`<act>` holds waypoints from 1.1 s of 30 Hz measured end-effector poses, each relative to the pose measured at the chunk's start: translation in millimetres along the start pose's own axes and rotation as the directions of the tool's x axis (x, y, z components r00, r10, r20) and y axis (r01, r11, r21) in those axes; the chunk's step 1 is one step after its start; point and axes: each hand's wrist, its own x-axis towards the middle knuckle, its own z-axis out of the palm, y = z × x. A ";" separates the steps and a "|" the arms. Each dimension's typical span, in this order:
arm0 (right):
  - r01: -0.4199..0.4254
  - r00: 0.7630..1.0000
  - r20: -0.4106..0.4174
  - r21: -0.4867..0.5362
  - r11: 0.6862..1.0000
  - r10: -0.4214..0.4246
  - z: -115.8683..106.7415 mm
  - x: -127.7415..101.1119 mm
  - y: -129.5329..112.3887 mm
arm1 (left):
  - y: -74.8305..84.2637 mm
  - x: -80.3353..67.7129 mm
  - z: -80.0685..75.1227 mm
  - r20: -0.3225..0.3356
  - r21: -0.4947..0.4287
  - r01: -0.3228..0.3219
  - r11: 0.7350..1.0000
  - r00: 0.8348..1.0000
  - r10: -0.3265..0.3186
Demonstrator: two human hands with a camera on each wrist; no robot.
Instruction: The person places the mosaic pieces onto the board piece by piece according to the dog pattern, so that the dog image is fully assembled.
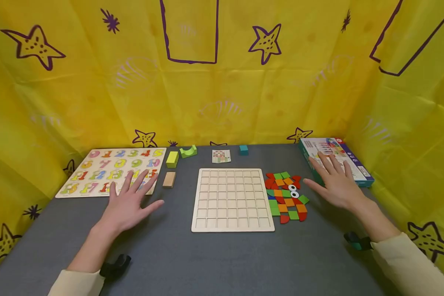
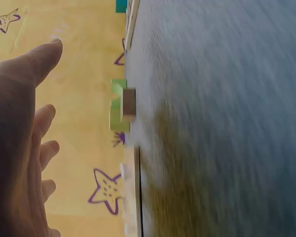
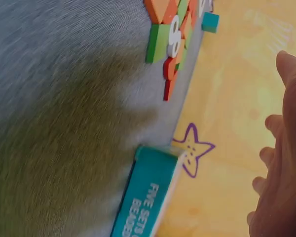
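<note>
Hands hover flat over the grey table, both with fingers spread and holding nothing. Left hand hangs over the near edge of the number puzzle board, with the tan block just beside its fingertips. Right hand hangs over the near side of the teal box, with the coloured tile pile just to its left. Between the hands lies the wooden grid tray.
</note>
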 end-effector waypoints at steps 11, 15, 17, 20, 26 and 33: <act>0.034 0.999 0.003 0.074 0.997 -0.035 15.8 30.0 -14.6 | 37.5 25.8 16.8 -0.027 -0.082 -0.086 0.993 0.996 0.084; 0.054 0.999 -0.001 0.094 0.994 -0.054 19.9 42.6 -18.6 | 55.5 39.0 27.1 -0.016 -0.103 -0.154 0.983 0.988 0.153; 0.075 0.997 -0.010 0.108 0.991 -0.074 22.7 49.1 -20.4 | 63.4 44.6 32.6 -0.004 -0.121 -0.190 0.974 0.982 0.191; 0.118 0.993 -0.026 0.130 0.985 -0.115 27.4 59.0 -23.4 | 71.4 50.6 41.2 0.006 -0.159 -0.238 0.958 0.970 0.243; 0.144 0.989 0.012 0.190 0.971 -0.149 35.8 74.7 -25.4 | 75.4 58.7 55.8 0.033 -0.293 -0.325 0.899 0.937 0.349; 0.193 0.972 0.083 0.262 0.946 -0.221 39.8 94.3 -29.8 | 64.6 61.9 67.0 0.099 -0.383 -0.363 0.849 0.898 0.429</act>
